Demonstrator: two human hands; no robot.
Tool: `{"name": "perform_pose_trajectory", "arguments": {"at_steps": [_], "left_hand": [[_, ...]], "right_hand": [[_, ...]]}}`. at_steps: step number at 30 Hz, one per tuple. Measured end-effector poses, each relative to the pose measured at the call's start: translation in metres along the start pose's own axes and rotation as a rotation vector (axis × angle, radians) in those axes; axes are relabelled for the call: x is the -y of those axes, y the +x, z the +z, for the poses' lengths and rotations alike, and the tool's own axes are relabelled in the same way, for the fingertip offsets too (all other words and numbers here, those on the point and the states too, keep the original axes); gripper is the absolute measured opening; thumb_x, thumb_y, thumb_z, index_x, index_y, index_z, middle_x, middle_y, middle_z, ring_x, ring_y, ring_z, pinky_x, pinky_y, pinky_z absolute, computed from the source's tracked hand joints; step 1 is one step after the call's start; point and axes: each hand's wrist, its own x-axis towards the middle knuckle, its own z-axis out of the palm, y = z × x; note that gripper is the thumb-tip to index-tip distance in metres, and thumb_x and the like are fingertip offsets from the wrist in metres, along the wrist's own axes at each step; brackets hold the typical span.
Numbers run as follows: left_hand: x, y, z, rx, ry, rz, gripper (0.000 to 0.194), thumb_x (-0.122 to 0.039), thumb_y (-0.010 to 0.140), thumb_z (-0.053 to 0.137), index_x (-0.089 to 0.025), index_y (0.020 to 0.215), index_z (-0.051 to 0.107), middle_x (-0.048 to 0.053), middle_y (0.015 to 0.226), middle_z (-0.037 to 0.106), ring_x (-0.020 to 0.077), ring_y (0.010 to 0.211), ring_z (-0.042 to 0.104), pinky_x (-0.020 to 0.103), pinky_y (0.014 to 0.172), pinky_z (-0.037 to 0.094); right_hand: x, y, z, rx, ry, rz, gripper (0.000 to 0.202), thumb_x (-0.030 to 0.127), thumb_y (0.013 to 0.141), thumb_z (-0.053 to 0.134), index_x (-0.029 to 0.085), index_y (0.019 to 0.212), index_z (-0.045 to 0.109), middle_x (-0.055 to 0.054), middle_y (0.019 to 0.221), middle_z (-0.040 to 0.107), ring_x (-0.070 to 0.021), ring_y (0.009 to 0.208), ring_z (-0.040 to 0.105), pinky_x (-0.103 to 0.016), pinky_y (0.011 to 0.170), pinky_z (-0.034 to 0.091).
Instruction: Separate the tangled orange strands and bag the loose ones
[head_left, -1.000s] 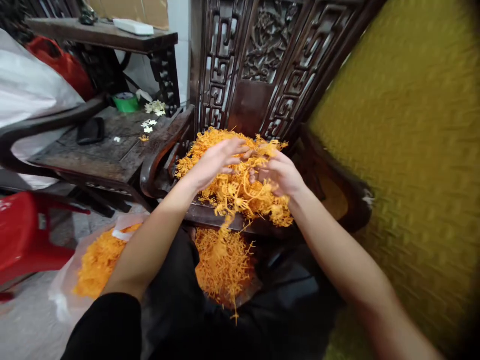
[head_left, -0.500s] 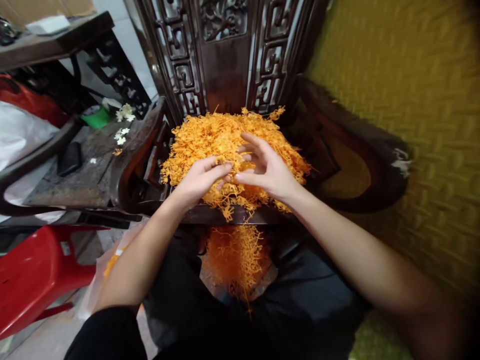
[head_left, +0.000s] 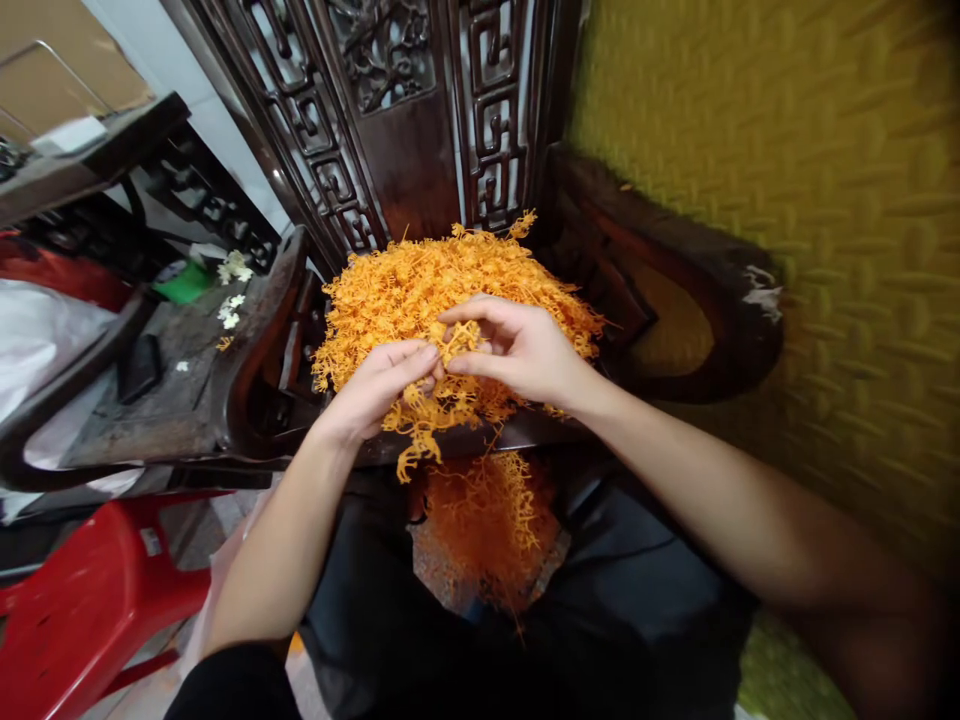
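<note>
A heap of orange, branching plastic-looking pieces (head_left: 405, 280) covers the seat of a carved dark wooden chair (head_left: 409, 160). Over its front part my two hands meet. My left hand (head_left: 375, 385) pinches at an orange branching piece (head_left: 463, 342), thumb against fingers. My right hand (head_left: 536, 350) curls round the same piece from the other side, its thumb and fingers closed on it. Some of the piece is hidden behind the fingers. Below the seat edge, between my legs, lies another tangle of thin orange strands (head_left: 480, 530).
On the left, a wooden side surface (head_left: 165, 410) bears a dark phone-like object (head_left: 140, 368), a green tape roll (head_left: 184, 281) and small white pieces (head_left: 231, 310). A red plastic stool (head_left: 82, 590) stands lower left. The chair's armrest (head_left: 720, 290) and a yellow-green woven-textured surface (head_left: 847, 250) are at right.
My hands have come closer together, and the right fingers have closed round the orange piece. The camera view has tilted and shifted a little, so the chair appears further left.
</note>
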Motion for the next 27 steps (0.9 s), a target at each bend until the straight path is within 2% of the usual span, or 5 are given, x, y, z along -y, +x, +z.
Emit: {"name": "perform_pose_trajectory", "arguments": {"at_steps": [4, 13, 17, 21, 27], "left_hand": [[-0.007, -0.010, -0.008, -0.079, 0.089, -0.043, 0.034, -0.052, 0.077, 0.077, -0.019, 0.070, 0.072, 0.000, 0.065, 0.064, 0.0103, 0.058, 0.051, 0.025, 0.055, 0.036], [-0.014, -0.008, -0.002, -0.141, -0.033, -0.091, 0.024, -0.034, 0.074, 0.077, -0.019, 0.057, 0.068, -0.002, 0.054, 0.058, 0.0074, 0.049, 0.046, 0.025, 0.052, 0.031], [-0.019, -0.014, -0.021, -0.175, -0.081, -0.097, 0.021, -0.030, 0.066, 0.078, -0.017, 0.054, 0.066, -0.002, 0.051, 0.055, 0.0066, 0.044, 0.045, 0.024, 0.047, 0.030], [-0.024, -0.033, -0.046, -0.372, -0.187, 0.033, 0.021, -0.028, 0.066, 0.075, -0.018, 0.051, 0.063, -0.003, 0.048, 0.052, 0.0066, 0.042, 0.047, 0.023, 0.045, 0.033], [-0.013, -0.028, -0.034, -0.199, -0.140, -0.023, 0.025, -0.034, 0.069, 0.082, -0.015, 0.058, 0.070, -0.001, 0.048, 0.055, 0.0047, 0.041, 0.045, 0.020, 0.042, 0.029]], "right_hand": [[0.007, -0.004, -0.007, 0.002, 0.299, 0.170, 0.035, 0.042, 0.080, 0.084, 0.023, 0.109, 0.079, 0.001, 0.070, 0.072, -0.0136, 0.055, 0.065, -0.031, 0.057, 0.060], [-0.009, 0.003, -0.006, -0.101, 0.548, 0.312, 0.030, 0.041, 0.068, 0.094, 0.017, 0.082, 0.081, -0.003, 0.063, 0.071, -0.0131, 0.052, 0.067, -0.026, 0.053, 0.061], [-0.018, 0.007, -0.025, -0.190, 0.503, 0.363, 0.031, 0.040, 0.071, 0.092, 0.015, 0.085, 0.078, -0.005, 0.070, 0.072, -0.0134, 0.057, 0.068, -0.027, 0.056, 0.062], [-0.021, 0.006, -0.051, -0.388, 0.404, 0.349, 0.019, 0.033, 0.082, 0.081, 0.018, 0.091, 0.074, -0.002, 0.074, 0.069, -0.0127, 0.067, 0.070, -0.027, 0.067, 0.063], [-0.008, -0.002, -0.015, -0.157, 0.555, 0.525, 0.030, 0.012, 0.072, 0.064, 0.009, 0.100, 0.073, -0.014, 0.092, 0.073, -0.0204, 0.079, 0.072, -0.033, 0.064, 0.060]]}}
